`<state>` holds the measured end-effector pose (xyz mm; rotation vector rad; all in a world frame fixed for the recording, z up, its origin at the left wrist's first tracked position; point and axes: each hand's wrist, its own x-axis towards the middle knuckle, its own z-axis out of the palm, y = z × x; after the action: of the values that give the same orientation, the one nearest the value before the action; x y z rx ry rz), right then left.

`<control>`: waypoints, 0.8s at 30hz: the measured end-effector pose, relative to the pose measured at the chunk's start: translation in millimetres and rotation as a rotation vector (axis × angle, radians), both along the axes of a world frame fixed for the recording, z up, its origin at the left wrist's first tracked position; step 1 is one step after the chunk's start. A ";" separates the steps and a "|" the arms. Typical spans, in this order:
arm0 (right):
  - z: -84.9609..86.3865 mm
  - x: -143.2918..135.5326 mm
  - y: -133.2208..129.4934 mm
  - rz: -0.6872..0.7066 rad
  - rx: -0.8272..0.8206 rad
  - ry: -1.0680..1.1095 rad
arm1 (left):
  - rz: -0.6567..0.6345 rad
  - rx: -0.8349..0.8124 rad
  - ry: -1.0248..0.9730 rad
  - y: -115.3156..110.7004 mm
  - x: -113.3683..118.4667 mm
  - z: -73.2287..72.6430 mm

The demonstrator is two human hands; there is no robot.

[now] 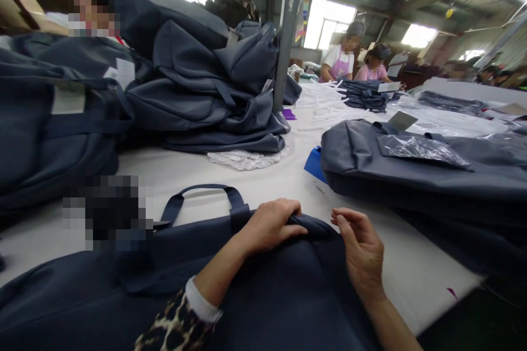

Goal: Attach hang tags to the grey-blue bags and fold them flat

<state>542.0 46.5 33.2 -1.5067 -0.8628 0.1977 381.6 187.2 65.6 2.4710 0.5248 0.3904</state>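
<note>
A dark navy bag (284, 296) lies across the white table in front of me, its strap handle (206, 188) standing up in a loop at the far edge. My left hand (272, 225) grips the bag's upper edge, the thumb on the near side and the fingers curled over the folded rim. Just right of the rim, my right hand (364, 249) is raised with thumb and fingertips drawn together in a pinch. Whatever is between those fingertips is too small to make out. The leopard-print sleeve with a white cuff is on my left arm.
Stacked navy bags (206, 66) rise at the back left beside a metal post (285, 33). More bags (411, 164) lie at right, with a plastic-wrapped piece (424, 151) on top. Clear plastic (247, 159) lies on the white table (428, 269). Two co-workers (341, 60) stand farther back.
</note>
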 end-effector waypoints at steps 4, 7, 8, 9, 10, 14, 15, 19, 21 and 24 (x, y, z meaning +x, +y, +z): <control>18.4 7.7 -4.3 0.243 -0.217 -0.386 | -0.020 -0.039 -0.039 -4.4 -7.7 19.4; 27.0 11.2 -6.8 0.335 -0.300 -0.625 | -0.030 -0.070 -0.047 -8.9 -11.9 28.8; 29.1 11.2 -7.3 0.350 -0.326 -0.671 | -0.029 -0.074 -0.048 -10.1 -13.1 31.6; 31.1 10.7 -7.6 0.365 -0.352 -0.706 | -0.027 -0.076 -0.048 -11.0 -14.3 34.2; 32.9 9.9 -7.5 0.378 -0.378 -0.728 | -0.025 -0.078 -0.049 -11.7 -15.4 36.5; 34.5 9.1 -1.1 0.396 -0.420 -0.715 | -0.017 -0.115 -0.078 -9.3 -17.5 37.7; 32.5 10.5 2.4 0.402 -0.433 -0.694 | 0.001 -0.119 -0.086 -6.8 -16.9 34.1; 14.6 20.9 21.3 0.419 -0.604 -0.575 | 0.164 -0.056 0.046 8.7 -9.4 3.8; 3.6 25.7 29.2 0.401 -0.706 -0.543 | 0.241 0.004 0.164 14.8 -4.8 -12.8; -9.8 28.3 33.6 0.397 -0.803 -0.577 | 0.306 0.176 0.185 12.5 2.0 -26.2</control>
<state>570.3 80.1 23.5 -2.1693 -1.6807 0.4495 383.7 199.7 39.4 2.6150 0.9907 0.3399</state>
